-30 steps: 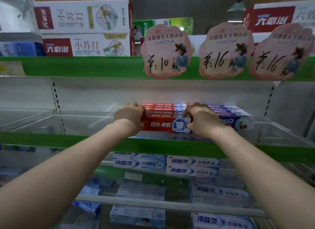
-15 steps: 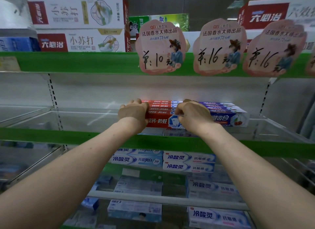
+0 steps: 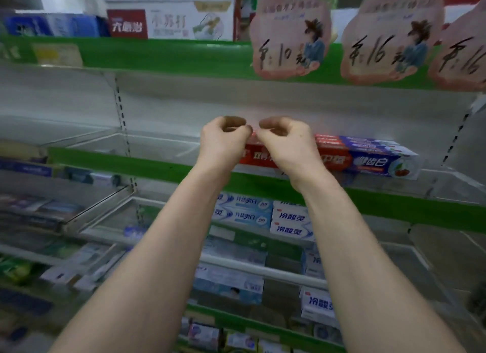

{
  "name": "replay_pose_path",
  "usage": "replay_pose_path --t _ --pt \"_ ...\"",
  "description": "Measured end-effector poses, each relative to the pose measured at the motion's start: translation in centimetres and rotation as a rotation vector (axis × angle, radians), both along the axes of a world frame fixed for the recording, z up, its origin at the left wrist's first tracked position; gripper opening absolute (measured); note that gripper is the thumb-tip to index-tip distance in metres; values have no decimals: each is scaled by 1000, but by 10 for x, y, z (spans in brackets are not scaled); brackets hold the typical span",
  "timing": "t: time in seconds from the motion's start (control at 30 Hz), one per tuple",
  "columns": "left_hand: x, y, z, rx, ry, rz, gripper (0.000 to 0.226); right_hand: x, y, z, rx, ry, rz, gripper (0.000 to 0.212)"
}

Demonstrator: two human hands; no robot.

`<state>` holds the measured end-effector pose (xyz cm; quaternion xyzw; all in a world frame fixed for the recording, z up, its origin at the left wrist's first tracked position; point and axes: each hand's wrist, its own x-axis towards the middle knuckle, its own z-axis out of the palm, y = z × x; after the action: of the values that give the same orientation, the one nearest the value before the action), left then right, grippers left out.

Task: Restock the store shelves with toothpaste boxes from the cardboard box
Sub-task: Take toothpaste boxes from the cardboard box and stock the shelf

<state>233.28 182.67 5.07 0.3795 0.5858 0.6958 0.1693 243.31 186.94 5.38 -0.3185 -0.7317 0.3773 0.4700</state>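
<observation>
My left hand (image 3: 223,142) and right hand (image 3: 288,145) are both raised side by side in front of the middle shelf (image 3: 118,161), close enough that their fingertips nearly meet. On each hand the fingers are curled in toward the thumb, leaving a small hollow, and I can see nothing held in either. The stack of red and blue toothpaste boxes (image 3: 368,158) lies flat on that shelf, long sides facing me, just behind my hands. Its red left end is partly hidden by my right hand and wrist, and its blue right end sticks out to the right. The picture is blurred, so I cannot tell whether my fingers touch the top of the stack or sit just above it. To the left of the stack the shelf floor is bare glass. Above, on the green edge of the top shelf, hang pink price tags (image 3: 289,37) with handwritten numbers, and white boxes with red labels (image 3: 168,21) stand behind them to the left. On the shelf below, between my forearms, lie white and blue toothpaste boxes (image 3: 292,221).
</observation>
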Motion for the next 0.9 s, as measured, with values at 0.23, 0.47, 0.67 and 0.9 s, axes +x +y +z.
replay_pose_path --t 0.23,0.47,0.67,0.9 --pt "-23 -77 -58 106 -387 140 13 -37 -71 -57 -234 204 253 9" --pt "-63 -142 -102 41 -467 375 17 -91 -129 -105 -333 70 395 10" --pt "-102 -222 -122 45 -531 496 13 -145 -201 -118 -377 29 580 20" --pt "-158 -357 -141 66 -554 705 12 -208 -325 -129 -369 -75 783 11"
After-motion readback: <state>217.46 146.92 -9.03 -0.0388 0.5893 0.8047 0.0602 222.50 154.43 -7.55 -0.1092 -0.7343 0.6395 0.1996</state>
